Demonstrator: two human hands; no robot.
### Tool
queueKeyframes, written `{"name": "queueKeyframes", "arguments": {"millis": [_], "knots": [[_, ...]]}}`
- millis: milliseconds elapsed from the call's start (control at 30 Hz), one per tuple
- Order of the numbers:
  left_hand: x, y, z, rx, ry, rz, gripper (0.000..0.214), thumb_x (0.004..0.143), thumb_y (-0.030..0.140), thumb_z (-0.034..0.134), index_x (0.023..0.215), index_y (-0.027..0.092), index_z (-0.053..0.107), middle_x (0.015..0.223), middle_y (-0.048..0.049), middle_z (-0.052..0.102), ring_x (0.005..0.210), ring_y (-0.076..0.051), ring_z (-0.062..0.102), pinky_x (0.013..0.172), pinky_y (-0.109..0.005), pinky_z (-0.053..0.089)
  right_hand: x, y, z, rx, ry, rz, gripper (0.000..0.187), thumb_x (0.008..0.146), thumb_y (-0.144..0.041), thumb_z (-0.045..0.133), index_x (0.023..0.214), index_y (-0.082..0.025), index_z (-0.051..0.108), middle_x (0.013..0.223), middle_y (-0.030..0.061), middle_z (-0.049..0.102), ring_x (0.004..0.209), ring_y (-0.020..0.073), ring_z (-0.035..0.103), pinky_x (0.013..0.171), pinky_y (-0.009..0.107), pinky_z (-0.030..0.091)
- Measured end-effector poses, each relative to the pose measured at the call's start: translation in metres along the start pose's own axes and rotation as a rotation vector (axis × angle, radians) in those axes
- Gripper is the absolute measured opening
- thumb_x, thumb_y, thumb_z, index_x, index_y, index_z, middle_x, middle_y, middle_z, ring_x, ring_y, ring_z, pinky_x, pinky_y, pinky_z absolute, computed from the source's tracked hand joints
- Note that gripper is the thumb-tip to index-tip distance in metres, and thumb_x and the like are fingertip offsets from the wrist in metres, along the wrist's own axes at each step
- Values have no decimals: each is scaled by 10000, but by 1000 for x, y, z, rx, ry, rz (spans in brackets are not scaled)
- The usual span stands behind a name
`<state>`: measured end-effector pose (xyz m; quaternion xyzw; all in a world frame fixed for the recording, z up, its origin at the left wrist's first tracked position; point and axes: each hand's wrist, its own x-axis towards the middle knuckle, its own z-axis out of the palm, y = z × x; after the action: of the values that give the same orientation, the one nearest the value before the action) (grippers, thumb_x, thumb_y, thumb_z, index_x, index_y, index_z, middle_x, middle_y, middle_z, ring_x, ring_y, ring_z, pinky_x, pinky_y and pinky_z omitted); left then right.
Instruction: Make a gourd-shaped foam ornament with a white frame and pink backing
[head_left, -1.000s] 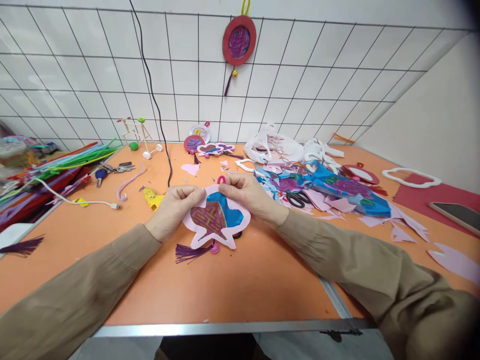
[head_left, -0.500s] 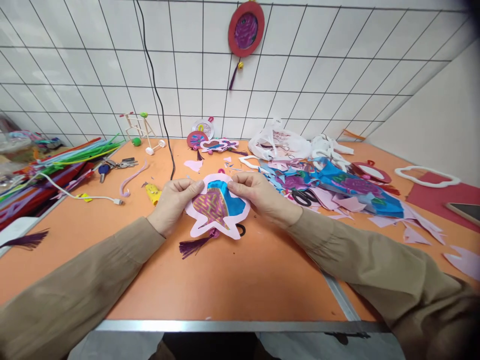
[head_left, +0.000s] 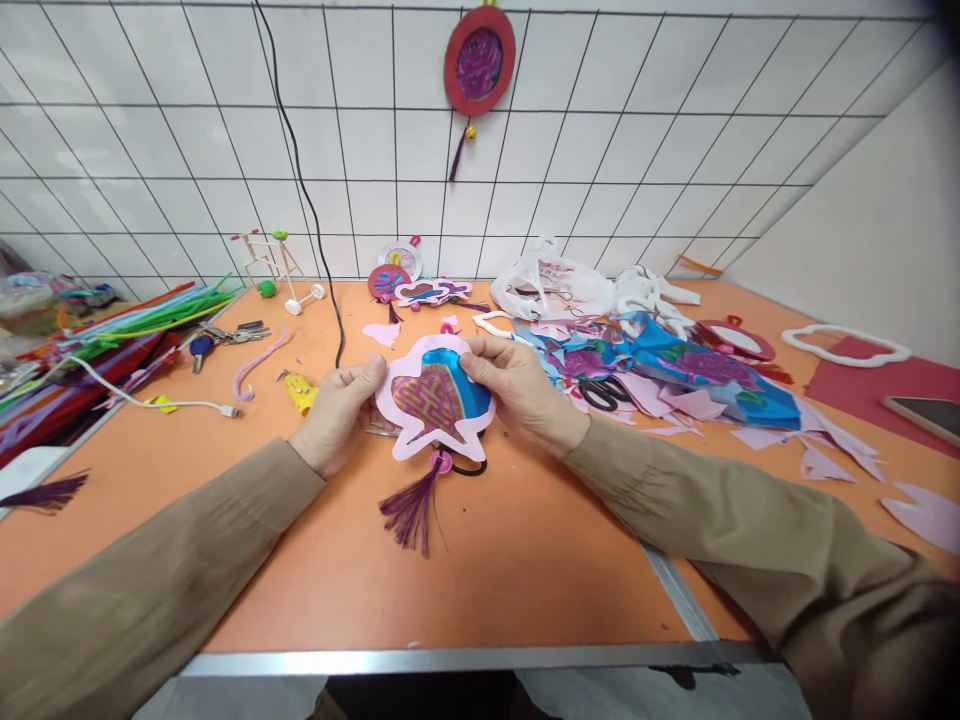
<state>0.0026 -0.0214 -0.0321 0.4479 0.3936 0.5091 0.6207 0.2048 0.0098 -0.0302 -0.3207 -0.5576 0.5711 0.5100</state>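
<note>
A pink paper ornament with a wavy outline is held upright over the table between my two hands. Its window shows blue and patterned purple-gold fabric. A pink bead and a purple tassel hang from its bottom edge. My left hand pinches the ornament's left edge, thumb in front. My right hand grips its upper right edge, thumb over the front near the blue fabric. Behind it a black loop lies on the table, mostly hidden.
Fabric and paper scraps with black-handled scissors cover the right. A plastic bag and finished ornaments stand at the back. Keys, a white cable and pipe cleaners lie left. A phone is far right.
The ornament has tilted more upright, and its tassel now hangs down freely. My left thumb has moved from its top to its left edge. The view has shifted slightly.
</note>
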Motion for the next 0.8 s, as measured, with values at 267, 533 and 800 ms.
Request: {"name": "queueKeyframes", "arguments": {"millis": [267,533,800], "knots": [[0,1,-1,-2,-13,-22,527,568,642,789,650,127,716,598,-70,703,517,-171,639,478,-261,522,2,3,-1,31,48,-14,338,600,-419,831,767,-167,682,720,-1,661,619,112,548,585,257,446],[0,-4,-2,11,42,100,413,630,513,826,552,143,659,493,-4,631,417,-94,540,431,-203,438,3,12,-6,-6,-42,36,316,659,-436,786,668,-170,615,656,-15,569,594,113,484,563,261,390],[-2,-5,1,91,-60,-75,309,601,372,875,733,120,755,681,-61,734,564,-143,643,560,-246,524,1,10,-4,29,-53,31,334,655,-456,794,744,-161,665,719,7,619,630,119,518,576,248,409]]}}
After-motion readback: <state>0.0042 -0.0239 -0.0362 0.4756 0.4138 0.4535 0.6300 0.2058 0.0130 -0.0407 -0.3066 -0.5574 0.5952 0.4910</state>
